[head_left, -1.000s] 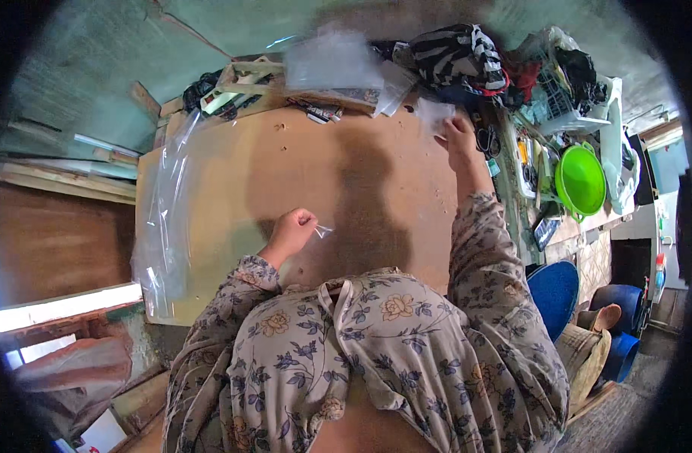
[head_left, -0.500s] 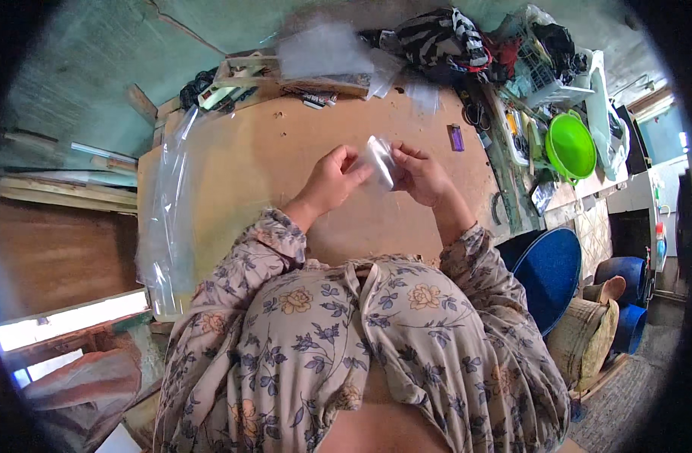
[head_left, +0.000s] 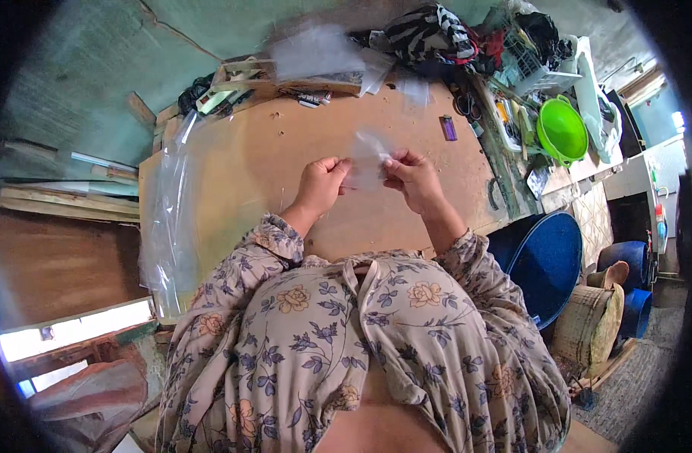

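Between my two hands a small clear plastic bag (head_left: 367,161) is stretched out above the wooden tabletop (head_left: 248,166). My left hand (head_left: 321,183) pinches its left side between thumb and fingers. On the opposite side, my right hand (head_left: 415,180) grips the bag's edge, thumb and fingertips pressed together. The bag's outline is partly blurred and see-through. Long sheets of clear plastic (head_left: 167,226) lie along the table's left side. A purple lighter (head_left: 448,128) rests beyond my right hand.
At the back lie a stack of clear plastic sheets (head_left: 319,53) and a zebra-striped cloth (head_left: 429,34). Scissors (head_left: 467,106) are near the right edge. A green basin (head_left: 562,130) stands at the right, with a large blue tub (head_left: 546,260) below the table edge.
The plastic bag has gone from folded and narrow to spread flat between my hands. My hands have moved slightly apart, and the view has shifted a little.
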{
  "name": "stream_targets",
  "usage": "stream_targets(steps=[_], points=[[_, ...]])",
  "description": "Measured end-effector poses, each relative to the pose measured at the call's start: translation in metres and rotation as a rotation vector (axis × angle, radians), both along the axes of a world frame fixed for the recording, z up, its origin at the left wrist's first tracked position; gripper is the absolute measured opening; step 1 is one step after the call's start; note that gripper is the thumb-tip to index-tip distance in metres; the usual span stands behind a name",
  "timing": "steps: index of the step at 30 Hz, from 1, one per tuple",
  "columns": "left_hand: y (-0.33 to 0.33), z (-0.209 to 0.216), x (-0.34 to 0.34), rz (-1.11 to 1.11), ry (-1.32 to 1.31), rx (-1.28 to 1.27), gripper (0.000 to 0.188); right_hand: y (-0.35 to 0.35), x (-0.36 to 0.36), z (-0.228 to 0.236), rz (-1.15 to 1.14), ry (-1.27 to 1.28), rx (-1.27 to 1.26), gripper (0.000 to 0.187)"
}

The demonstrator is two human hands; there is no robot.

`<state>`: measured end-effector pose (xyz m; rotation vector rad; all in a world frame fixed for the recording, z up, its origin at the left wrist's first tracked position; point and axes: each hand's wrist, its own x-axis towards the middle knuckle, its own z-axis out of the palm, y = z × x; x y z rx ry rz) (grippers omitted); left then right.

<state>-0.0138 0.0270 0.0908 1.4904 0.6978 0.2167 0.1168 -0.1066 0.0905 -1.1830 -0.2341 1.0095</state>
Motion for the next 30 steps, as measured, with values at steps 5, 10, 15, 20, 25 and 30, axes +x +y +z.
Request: stream_targets(steps=[5, 10, 15, 20, 25, 30], points=[[-0.007, -0.002, -0.001, 0.051, -0.031, -0.192, 0.019, -0.005, 0.004, -0.006, -0.031, -0.077, 0.0, 0.011], [-0.004, -0.011, 0.002, 0.148, -0.016, -0.265, 0.016, -0.015, 0.022, -0.015, -0.12, -0.103, -0.027, 0.013], [0.0, -0.042, 0.007, 0.147, 0.017, -0.224, 0.015, -0.045, 0.053, -0.028, -0.192, -0.116, -0.092, 0.012], [-0.01, -0.081, 0.048, 0.079, 0.09, -0.117, 0.012, -0.087, 0.068, -0.035, -0.248, -0.101, -0.259, 0.014], [-0.009, -0.142, 0.133, 0.026, 0.075, 0.223, 0.017, -0.119, 0.077, -0.032, -0.204, -0.075, -0.286, 0.021], [-0.005, -0.141, 0.182, -0.003, -0.231, -0.068, 0.023, -0.122, 0.094, -0.023, -0.125, -0.116, -0.273, 0.026]])
